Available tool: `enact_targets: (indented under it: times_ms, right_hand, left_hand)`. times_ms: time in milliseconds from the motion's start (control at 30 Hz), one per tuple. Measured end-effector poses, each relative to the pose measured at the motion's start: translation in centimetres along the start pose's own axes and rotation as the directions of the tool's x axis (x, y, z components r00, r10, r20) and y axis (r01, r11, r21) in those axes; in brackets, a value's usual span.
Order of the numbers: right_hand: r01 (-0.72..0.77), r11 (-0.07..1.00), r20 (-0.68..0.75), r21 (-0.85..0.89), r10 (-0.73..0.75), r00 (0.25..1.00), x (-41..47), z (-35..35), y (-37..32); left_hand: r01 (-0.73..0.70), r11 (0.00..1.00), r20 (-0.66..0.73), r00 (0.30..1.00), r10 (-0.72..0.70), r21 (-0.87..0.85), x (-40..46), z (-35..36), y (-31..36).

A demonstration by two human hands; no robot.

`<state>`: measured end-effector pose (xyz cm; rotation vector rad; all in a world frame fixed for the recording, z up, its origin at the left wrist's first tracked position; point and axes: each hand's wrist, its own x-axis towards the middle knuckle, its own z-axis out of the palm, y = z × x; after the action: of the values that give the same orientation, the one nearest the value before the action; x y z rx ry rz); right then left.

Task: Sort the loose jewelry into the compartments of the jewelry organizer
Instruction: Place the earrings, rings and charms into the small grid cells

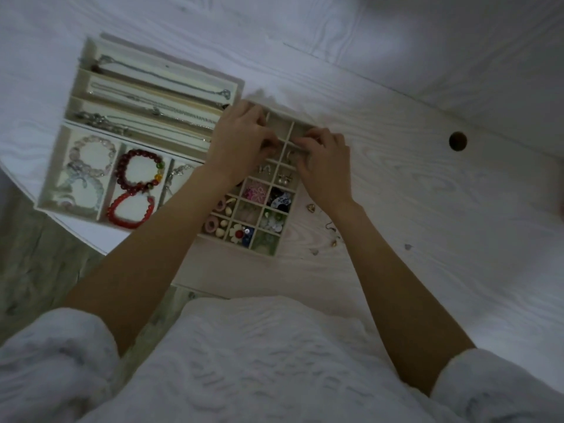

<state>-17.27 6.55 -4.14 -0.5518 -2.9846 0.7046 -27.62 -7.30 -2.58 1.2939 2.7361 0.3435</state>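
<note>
A beige grid tray point(285, 238) with many small compartments sits mid-table, holding earrings, flower pieces and beads. My left hand point(241, 138) and my right hand point(325, 161) hover over its far compartments, fingertips pinched close together above a divider. What they pinch is too small and dim to make out. Loose earrings point(331, 232) lie on the table just right of the tray. To the left, a tray point(50, 190) holds clear bead bracelets and red bead bracelets point(134, 190). Behind it a long-slot tray point(88, 50) holds necklaces point(158, 87).
The white wood-grain table point(427, 209) has a round cable hole point(457, 141) at the right. Its curved left edge point(91, 239) drops to a grey floor. My white fuzzy sleeves and lap fill the bottom of the view.
</note>
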Motion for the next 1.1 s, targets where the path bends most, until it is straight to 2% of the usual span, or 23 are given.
enact_targets:
  times_ms: [200, 333, 467, 567, 633, 867, 1100]
  right_hand:
    - [-0.009, 0.999, 0.007, 0.046, 0.009, 1.000, 0.0, -0.3, -0.2]
    - [-0.015, 0.999, 0.025, 0.050, 0.014, 1.000, 0.0, -0.3, -0.1]
    - [-0.010, 0.998, 0.007, 0.069, 0.010, 1.000, 0.0, -0.5, -0.2]
    - [-0.019, 0.994, -0.029, 0.106, 0.022, 0.999, 0.0, -0.8, -0.3]
    - [-0.018, 0.993, -0.030, 0.115, 0.022, 0.999, 0.0, -0.8, -0.3]
    - [-0.025, 0.991, -0.030, 0.130, 0.029, 0.999, 0.2, -0.3, -0.6]
    - [-0.053, 0.991, -0.019, 0.126, 0.056, 0.998, 0.4, 0.0, -0.7]
  left_hand:
    - [-0.022, 0.999, 0.026, 0.999, 0.021, 0.043, 0.3, 0.3, 0.1]
    - [0.007, 1.000, -0.008, 1.000, -0.007, 0.014, -0.2, 0.9, 0.1]
    - [0.107, 0.983, -0.089, 0.989, -0.122, -0.152, -0.4, 0.7, 0.4]
    - [0.201, 0.928, -0.068, 0.970, -0.233, -0.314, -0.7, 0.4, 0.3]
    - [0.232, 0.910, -0.046, 0.964, -0.263, -0.343, -0.9, 0.4, 0.2]
    - [0.264, 0.917, -0.002, 0.961, -0.277, -0.299, -1.0, 0.9, 0.3]
    - [0.144, 0.982, -0.041, 0.988, -0.150, -0.122, -1.0, 1.5, 0.8]
